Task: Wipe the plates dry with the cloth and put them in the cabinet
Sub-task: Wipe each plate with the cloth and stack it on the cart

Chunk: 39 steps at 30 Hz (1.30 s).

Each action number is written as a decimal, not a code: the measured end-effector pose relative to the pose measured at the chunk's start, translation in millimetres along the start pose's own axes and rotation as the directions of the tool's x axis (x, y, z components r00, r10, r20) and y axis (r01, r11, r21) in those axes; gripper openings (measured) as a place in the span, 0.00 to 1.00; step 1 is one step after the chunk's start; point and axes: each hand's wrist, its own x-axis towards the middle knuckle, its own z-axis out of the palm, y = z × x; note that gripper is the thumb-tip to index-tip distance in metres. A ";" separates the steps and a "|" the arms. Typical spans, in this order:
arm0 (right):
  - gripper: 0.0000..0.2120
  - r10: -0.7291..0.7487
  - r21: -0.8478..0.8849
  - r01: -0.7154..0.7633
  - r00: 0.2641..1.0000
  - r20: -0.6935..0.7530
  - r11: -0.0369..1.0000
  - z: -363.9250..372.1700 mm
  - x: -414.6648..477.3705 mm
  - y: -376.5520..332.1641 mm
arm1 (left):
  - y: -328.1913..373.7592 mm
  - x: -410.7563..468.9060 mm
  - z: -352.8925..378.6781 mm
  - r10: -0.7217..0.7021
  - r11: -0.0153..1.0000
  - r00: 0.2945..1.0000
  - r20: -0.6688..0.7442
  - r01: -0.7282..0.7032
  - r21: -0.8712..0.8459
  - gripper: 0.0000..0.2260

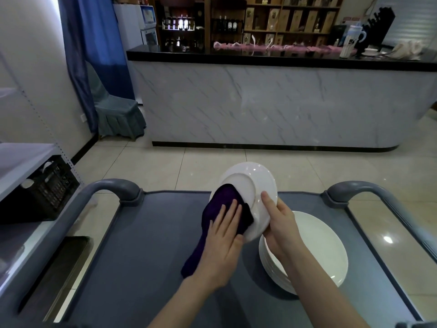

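Purple cloth (224, 192) pressed on underside of tilted plate (257, 183) by flat left hand (223, 242), right hand (281, 223) gripping its rim, plate stack (319, 242) beneath right hand, on grey cart (146, 233)

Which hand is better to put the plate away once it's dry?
The right hand, probably: it grips the white plate by its rim, while the left hand lies flat, pressing the purple cloth against it.

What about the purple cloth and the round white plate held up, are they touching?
Touching. The head view shows the left hand pressing the purple cloth flat against the held round white plate.
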 end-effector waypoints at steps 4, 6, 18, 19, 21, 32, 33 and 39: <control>0.12 0.024 -0.038 -0.023 1.000 0.005 0.999 3.8 -6.4 9.8 | 12.6 15.6 -0.9 -0.030 1.000 1.000 0.001 0.030 0.009 0.22; 0.11 0.042 -0.068 -0.040 0.999 0.024 0.997 3.0 -11.3 16.2 | 11.9 29.9 -8.2 -0.044 0.999 0.999 0.009 0.044 -0.006 0.22; 0.10 -0.064 -0.082 0.066 0.998 0.021 0.994 -17.0 -20.4 0.0 | -19.9 18.9 -0.1 -0.177 0.935 0.984 -0.001 0.168 -0.314 0.24; 0.09 -0.070 -0.074 0.069 0.998 -0.002 0.995 -15.6 -17.6 -2.2 | -13.7 12.4 5.6 -0.170 0.943 0.985 0.010 0.165 -0.289 0.24; 0.07 -0.074 -0.080 0.071 0.997 -0.030 0.994 -13.5 -12.1 -3.8 | 2.7 1.7 15.9 -0.129 0.959 0.991 0.029 0.132 -0.250 0.23; 0.08 -0.074 -0.266 0.086 0.996 0.052 0.960 -19.4 -20.8 17.8 | -3.5 32.7 10.1 -0.224 0.918 0.975 -0.011 0.207 -0.340 0.22; 0.08 -0.100 -0.296 0.118 0.992 0.076 0.948 -21.5 -21.8 16.0 | -10.6 31.3 12.9 -0.233 0.899 0.972 -0.016 0.210 -0.384 0.23; 0.07 -0.229 -0.501 0.322 0.944 0.238 0.804 -29.7 -19.7 1.5 | -40.3 11.2 33.0 -0.460 0.745 0.882 0.101 0.446 -0.497 0.16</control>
